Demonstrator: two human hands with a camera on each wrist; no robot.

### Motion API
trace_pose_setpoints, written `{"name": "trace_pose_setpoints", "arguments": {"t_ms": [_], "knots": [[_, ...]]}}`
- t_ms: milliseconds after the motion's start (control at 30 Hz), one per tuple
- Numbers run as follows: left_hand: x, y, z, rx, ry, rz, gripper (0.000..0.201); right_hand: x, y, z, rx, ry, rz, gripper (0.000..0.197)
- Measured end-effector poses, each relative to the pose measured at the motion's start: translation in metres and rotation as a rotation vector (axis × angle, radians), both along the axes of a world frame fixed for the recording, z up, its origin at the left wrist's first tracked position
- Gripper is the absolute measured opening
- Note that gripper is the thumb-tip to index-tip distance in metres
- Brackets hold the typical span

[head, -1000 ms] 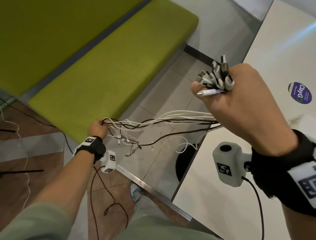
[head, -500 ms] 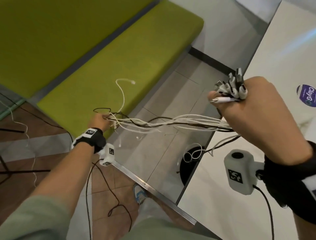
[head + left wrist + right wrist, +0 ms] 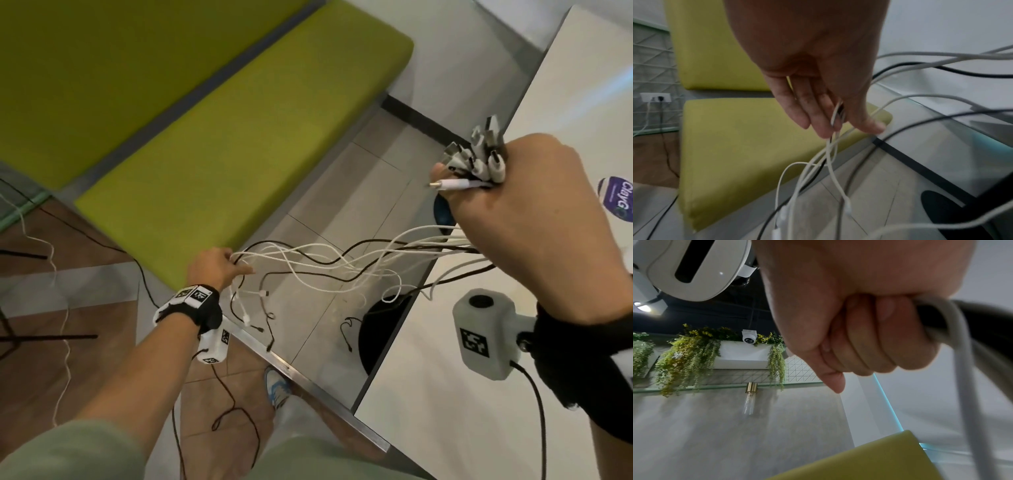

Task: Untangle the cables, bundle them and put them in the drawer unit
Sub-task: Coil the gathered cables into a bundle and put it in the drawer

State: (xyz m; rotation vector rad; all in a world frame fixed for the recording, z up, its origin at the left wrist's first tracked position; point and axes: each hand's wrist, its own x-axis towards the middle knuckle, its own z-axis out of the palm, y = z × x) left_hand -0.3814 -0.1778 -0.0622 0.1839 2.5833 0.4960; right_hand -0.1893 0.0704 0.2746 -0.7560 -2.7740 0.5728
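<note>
Several white and black cables [image 3: 342, 267] span slackly between my two hands above the tiled floor. My right hand [image 3: 513, 212] is raised at the right and grips one end of the bunch in a fist. The plugs [image 3: 479, 157] stick up out of that fist. In the right wrist view the fingers [image 3: 869, 340] are curled tight round the cables [image 3: 962, 353]. My left hand [image 3: 219, 267] is lower left, by the bench edge. There the cables [image 3: 830, 162] run between the thumb and the fingers [image 3: 818, 113], and their loose ends hang below. No drawer unit is in view.
A green bench cushion [image 3: 239, 154] lies left of the hands. A white table [image 3: 479, 428] with a purple sticker [image 3: 616, 202] is at the right, its black base [image 3: 383, 329] below. My shoe [image 3: 277, 387] stands on the floor, with other cords [image 3: 61, 308] at far left.
The cables were stretched nearly taut between my hands; now they sag in waves. The white end that flicked up over the bench has dropped and hangs below my left hand.
</note>
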Motion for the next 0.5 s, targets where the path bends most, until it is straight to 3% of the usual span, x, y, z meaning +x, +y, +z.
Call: {"name": "trace_pose_setpoints", "arguments": {"t_ms": [100, 167, 300, 500], "knots": [[-0.008, -0.003, -0.002, 0.129, 0.015, 0.092, 0.051, 0.0, 0.002, 0.002, -0.008, 0.009, -0.029, 0.043], [-0.012, -0.01, -0.01, 0.206, 0.008, 0.149, 0.04, 0.001, 0.002, 0.003, -0.019, 0.013, -0.041, 0.044], [-0.007, -0.014, -0.019, 0.033, -0.058, 0.042, 0.016, 0.001, -0.001, -0.001, -0.034, 0.0, -0.02, 0.044], [-0.005, -0.007, -0.038, -0.135, -0.201, -0.132, 0.03, -0.002, -0.005, -0.004, -0.057, -0.006, 0.025, 0.042]]}}
